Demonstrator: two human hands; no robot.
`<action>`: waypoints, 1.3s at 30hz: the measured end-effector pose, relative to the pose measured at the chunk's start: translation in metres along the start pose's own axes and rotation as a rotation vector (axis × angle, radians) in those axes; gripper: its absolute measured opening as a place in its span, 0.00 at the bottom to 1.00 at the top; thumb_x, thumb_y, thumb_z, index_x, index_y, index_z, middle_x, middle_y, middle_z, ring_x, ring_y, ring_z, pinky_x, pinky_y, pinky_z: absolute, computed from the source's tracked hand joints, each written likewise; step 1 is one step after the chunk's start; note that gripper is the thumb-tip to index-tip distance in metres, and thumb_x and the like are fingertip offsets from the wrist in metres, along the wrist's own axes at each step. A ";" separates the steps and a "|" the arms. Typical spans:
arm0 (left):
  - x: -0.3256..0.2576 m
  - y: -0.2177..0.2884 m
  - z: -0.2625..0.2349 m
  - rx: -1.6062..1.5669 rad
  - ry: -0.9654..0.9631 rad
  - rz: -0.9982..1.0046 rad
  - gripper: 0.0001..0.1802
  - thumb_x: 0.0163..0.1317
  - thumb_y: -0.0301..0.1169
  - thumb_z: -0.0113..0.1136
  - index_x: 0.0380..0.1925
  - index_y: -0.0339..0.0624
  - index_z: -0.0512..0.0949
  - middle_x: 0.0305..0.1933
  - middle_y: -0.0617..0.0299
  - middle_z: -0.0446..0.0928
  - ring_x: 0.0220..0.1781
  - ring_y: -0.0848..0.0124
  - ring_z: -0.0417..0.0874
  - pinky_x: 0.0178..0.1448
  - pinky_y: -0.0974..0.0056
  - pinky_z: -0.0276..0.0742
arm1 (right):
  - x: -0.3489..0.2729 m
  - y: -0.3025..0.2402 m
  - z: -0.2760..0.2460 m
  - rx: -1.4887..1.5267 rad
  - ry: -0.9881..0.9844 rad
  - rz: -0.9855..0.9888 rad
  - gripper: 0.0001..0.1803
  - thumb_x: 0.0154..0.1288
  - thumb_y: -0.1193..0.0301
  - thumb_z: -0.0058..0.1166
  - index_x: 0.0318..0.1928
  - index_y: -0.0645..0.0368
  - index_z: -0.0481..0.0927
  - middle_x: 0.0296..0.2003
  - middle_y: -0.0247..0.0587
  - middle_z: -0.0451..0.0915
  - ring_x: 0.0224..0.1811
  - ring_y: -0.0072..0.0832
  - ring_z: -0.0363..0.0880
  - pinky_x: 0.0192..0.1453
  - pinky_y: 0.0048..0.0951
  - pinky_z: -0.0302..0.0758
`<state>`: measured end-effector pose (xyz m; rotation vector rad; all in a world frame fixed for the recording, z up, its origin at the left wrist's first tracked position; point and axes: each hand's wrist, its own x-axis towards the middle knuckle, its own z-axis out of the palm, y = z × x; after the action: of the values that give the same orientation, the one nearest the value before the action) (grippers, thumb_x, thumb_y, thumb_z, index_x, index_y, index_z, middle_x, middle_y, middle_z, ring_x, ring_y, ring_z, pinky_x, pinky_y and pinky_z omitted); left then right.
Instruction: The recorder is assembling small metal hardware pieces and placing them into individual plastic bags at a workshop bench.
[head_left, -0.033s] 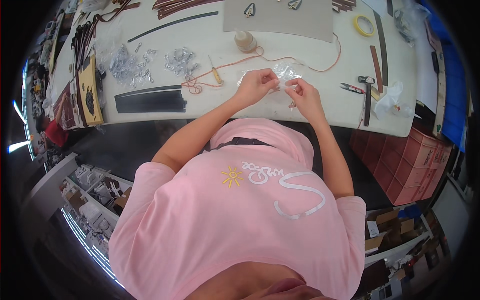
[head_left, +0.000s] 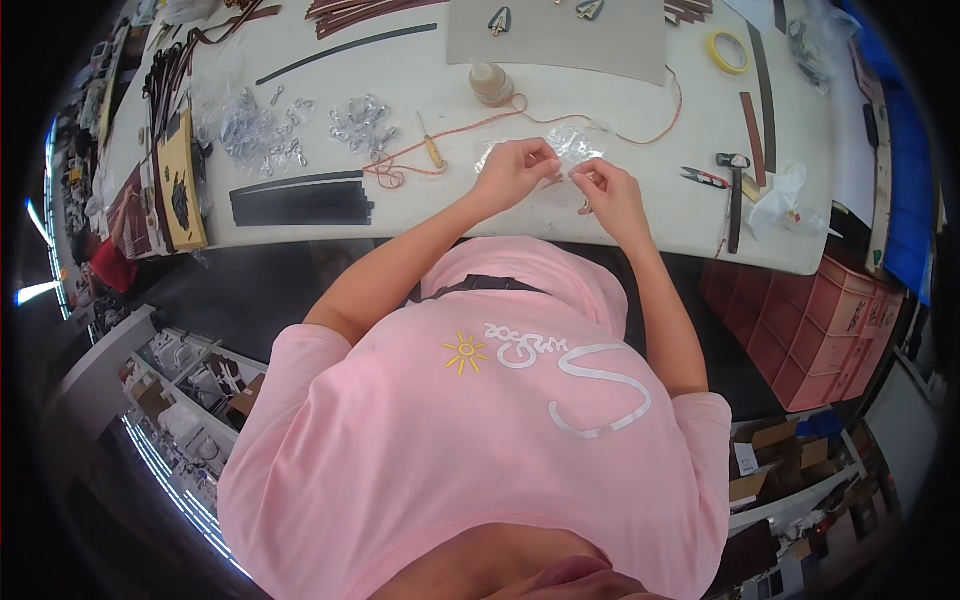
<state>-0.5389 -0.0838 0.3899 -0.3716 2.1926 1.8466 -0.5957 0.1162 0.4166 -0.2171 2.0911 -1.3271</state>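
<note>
My left hand (head_left: 515, 170) and my right hand (head_left: 610, 195) meet over the near part of the white table (head_left: 600, 110). The fingertips of both pinch a small brownish piece (head_left: 568, 180) between them; it is too small to make out. A little bit hangs below my right fingers. A crumpled clear plastic bag (head_left: 575, 143) lies just behind the hands. An orange cord (head_left: 600, 128) runs from a tangle at the left past a tan spool (head_left: 490, 83) and round behind the bag.
A yellow-handled awl (head_left: 432, 150), black strips (head_left: 300, 197) and piles of metal hardware (head_left: 255, 130) lie to the left. A hammer (head_left: 735, 195), snips (head_left: 705, 178) and a yellow tape roll (head_left: 728, 52) lie to the right. Red crates (head_left: 800, 320) stand beside the table.
</note>
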 end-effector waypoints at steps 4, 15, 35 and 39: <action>-0.006 0.012 0.007 0.116 0.002 -0.036 0.08 0.64 0.32 0.64 0.34 0.38 0.82 0.30 0.56 0.86 0.34 0.68 0.90 0.38 0.65 0.80 | 0.000 0.005 -0.007 -0.063 -0.037 0.036 0.07 0.67 0.72 0.60 0.39 0.63 0.82 0.21 0.32 0.74 0.20 0.18 0.74 0.24 0.25 0.78; -0.006 -0.007 0.029 0.149 -0.113 0.073 0.05 0.63 0.27 0.64 0.34 0.36 0.79 0.27 0.60 0.83 0.28 0.78 0.82 0.34 0.70 0.77 | -0.011 0.011 0.000 -0.133 -0.039 0.059 0.05 0.65 0.72 0.59 0.38 0.61 0.81 0.21 0.45 0.80 0.19 0.32 0.80 0.28 0.34 0.74; 0.033 -0.007 0.064 0.098 -0.265 0.014 0.04 0.63 0.24 0.62 0.35 0.34 0.78 0.29 0.64 0.81 0.32 0.80 0.80 0.39 0.71 0.78 | -0.011 0.053 -0.026 0.085 0.075 0.147 0.08 0.67 0.72 0.60 0.39 0.66 0.83 0.23 0.40 0.81 0.21 0.23 0.81 0.25 0.26 0.79; 0.037 -0.011 0.075 0.088 -0.246 -0.007 0.05 0.65 0.26 0.62 0.36 0.34 0.80 0.30 0.60 0.83 0.32 0.76 0.84 0.39 0.68 0.80 | -0.013 0.074 -0.039 0.156 0.131 0.195 0.07 0.67 0.72 0.61 0.39 0.65 0.83 0.23 0.39 0.82 0.21 0.22 0.81 0.26 0.26 0.80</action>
<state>-0.5672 -0.0132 0.3544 -0.1262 2.0917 1.6854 -0.5946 0.1870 0.3702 0.1401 2.0434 -1.4084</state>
